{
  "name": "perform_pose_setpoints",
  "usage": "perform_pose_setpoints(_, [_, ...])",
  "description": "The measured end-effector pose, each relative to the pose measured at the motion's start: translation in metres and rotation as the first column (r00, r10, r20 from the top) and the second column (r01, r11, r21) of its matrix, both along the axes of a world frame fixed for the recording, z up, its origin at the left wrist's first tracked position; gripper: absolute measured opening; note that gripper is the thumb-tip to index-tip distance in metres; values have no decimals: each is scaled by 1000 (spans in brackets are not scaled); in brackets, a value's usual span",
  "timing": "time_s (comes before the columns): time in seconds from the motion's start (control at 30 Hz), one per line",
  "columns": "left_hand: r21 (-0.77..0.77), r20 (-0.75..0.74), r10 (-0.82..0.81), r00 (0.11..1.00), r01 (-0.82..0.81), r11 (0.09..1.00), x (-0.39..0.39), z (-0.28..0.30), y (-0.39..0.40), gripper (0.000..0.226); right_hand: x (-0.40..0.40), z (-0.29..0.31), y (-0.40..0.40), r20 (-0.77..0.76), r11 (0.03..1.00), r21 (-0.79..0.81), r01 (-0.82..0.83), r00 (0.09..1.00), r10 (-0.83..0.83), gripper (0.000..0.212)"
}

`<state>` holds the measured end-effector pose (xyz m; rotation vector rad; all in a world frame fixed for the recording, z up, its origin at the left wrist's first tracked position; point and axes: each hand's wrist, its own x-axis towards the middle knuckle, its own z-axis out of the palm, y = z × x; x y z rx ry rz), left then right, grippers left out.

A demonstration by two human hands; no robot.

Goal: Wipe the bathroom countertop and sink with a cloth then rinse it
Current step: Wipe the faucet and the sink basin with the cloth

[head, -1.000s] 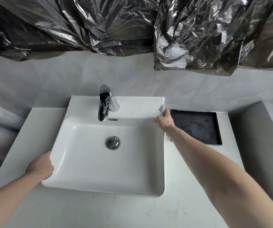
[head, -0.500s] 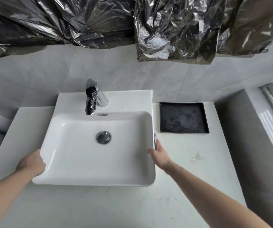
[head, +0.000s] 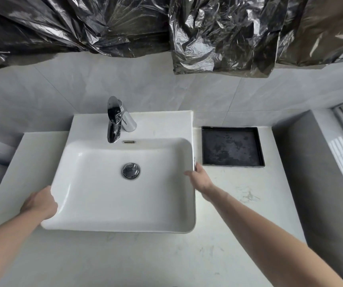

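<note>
Head view, looking down on a white rectangular sink (head: 96, 204) that sits on a pale stone countertop (head: 145, 262); no brand, label or writing can be read on anything here; the left hand (head: 40, 203) rests against the sink's outer left wall near its front left corner, knuckles up, its fingers hidden behind the rim, so whether they curl or lie flat cannot be told; the bare left forearm runs in from the lower left edge of the picture; the right hand (head: 200, 178) lies at the sink's right rim about midway along, thumb over the rim on the basin side and the other fingers on the outer side, pinching a small scrap of grey cloth (head: 196, 164) against the rim; only a sliver of the cloth shows above the fingers; the right forearm stretches in from the lower right corner across the countertop; the two hands are well apart, one on each side of the basin; a chrome faucet (head: 115, 121) stands at the sink's back ledge, and a round chrome drain (head: 131, 170) sits in the middle of the basin; a shallow black tray (head: 231, 129) lies at the countertop's back right corner, just beside the sink; crinkled black plastic sheeting (head: 166, 27) hangs over the grey tiled wall (head: 104, 90) behind.
</note>
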<state>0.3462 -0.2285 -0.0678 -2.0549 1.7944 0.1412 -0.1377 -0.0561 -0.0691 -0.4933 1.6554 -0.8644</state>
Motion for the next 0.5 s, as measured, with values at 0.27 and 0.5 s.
perform_pose_setpoints(0.27, [-7, -33, 15, 999, -15, 1000, -6, 5, 4, 30, 5, 4, 31, 1, 998, 0, -67, 998, 67, 59])
perform_pose_setpoints(0.5, [12, -64, 16, 998, -15, 1000, -8, 13, 6, 33, 51, 21, 126, 22, 999, 14, -40, 999, 40, 37])
